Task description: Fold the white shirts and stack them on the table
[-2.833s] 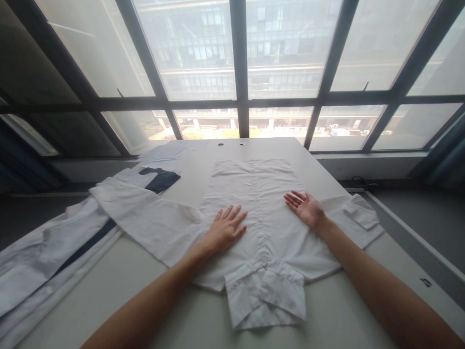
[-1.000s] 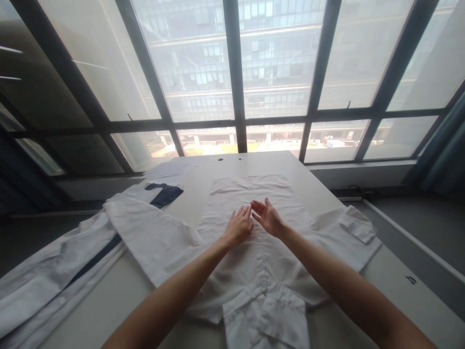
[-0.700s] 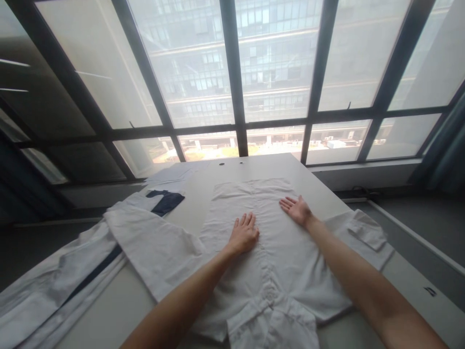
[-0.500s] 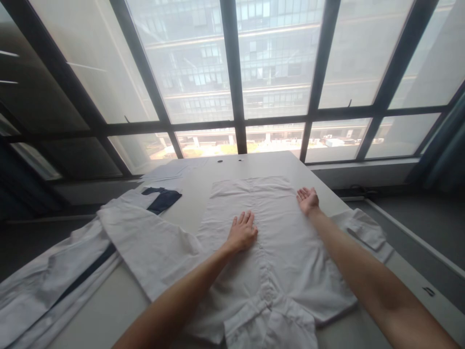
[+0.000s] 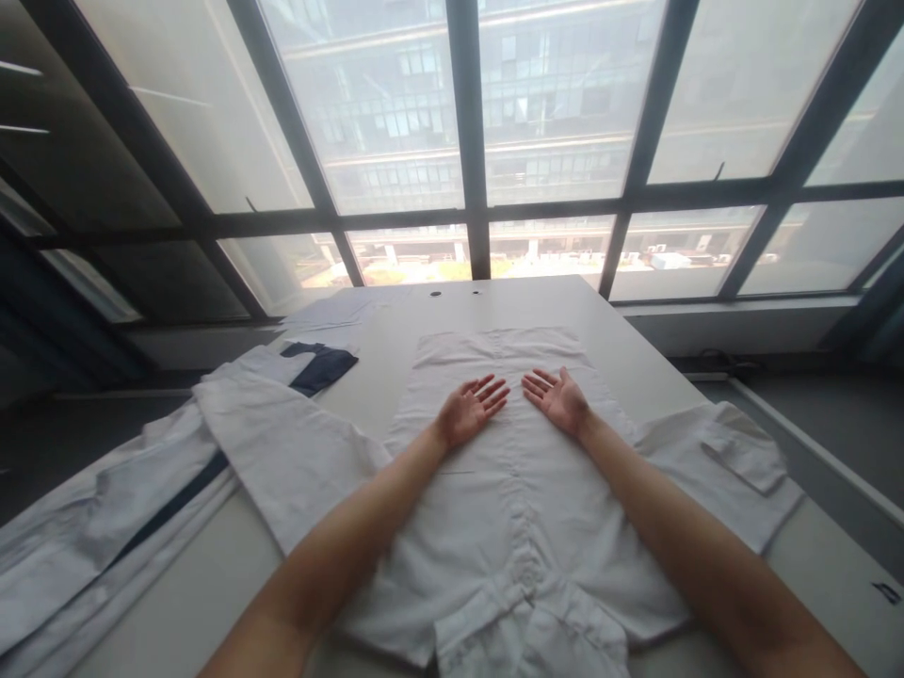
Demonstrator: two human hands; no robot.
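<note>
A white long-sleeved garment (image 5: 473, 513) lies spread on the white table, its front seam running down the middle and its collar end nearest me. One sleeve (image 5: 297, 461) stretches out to the left; the other sleeve (image 5: 734, 452) lies folded to the right. Over the garment's upper middle, my left hand (image 5: 472, 411) is open with its palm turned up and fingers pointing right. Facing it across the seam, my right hand (image 5: 557, 397) is also open, palm up, fingers spread. Neither hand holds anything. Whether they touch the cloth is hard to tell.
More white clothing (image 5: 63, 527) is piled along the table's left side. A dark blue piece of cloth (image 5: 321, 367) lies at the back left. Behind the white table (image 5: 543, 301) stand large windows with dark frames (image 5: 476, 141). A small dark mark (image 5: 885, 592) shows at the right edge.
My right hand has come in from the garment's right edge toward the middle seam. My left hand has turned from palm down to palm up and shifted slightly forward.
</note>
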